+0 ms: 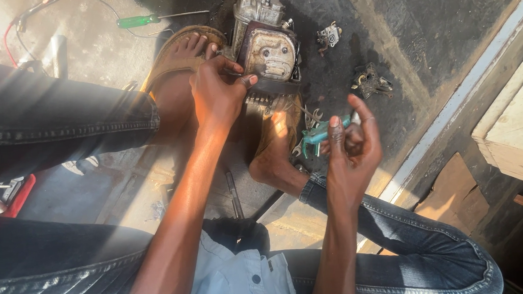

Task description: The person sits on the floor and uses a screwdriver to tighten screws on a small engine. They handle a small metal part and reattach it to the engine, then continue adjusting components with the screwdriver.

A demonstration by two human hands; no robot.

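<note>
Seated person steadies a small engine between the feet while holding a tool aside

Head view: the left hand (217,95) rests on the grimy grey-and-maroon metal small engine (266,48), fingers curled and pressed against its near left edge, thumb and forefinger seemingly pinching at something small there that I cannot make out; the engine sits on the dark oily floor (387,33), braced between two sandalled feet. The right hand (352,151) is raised just right of the engine, apart from it, closed around a teal-handled metal tool (320,133) with forefinger and thumb sticking up. Judging by this, the step is work on the engine's side fitting; bringing the tool across would call for a steady casing. A green-handled screwdriver (138,20) and loose grey carburettor parts (329,36) lie nearby
</note>
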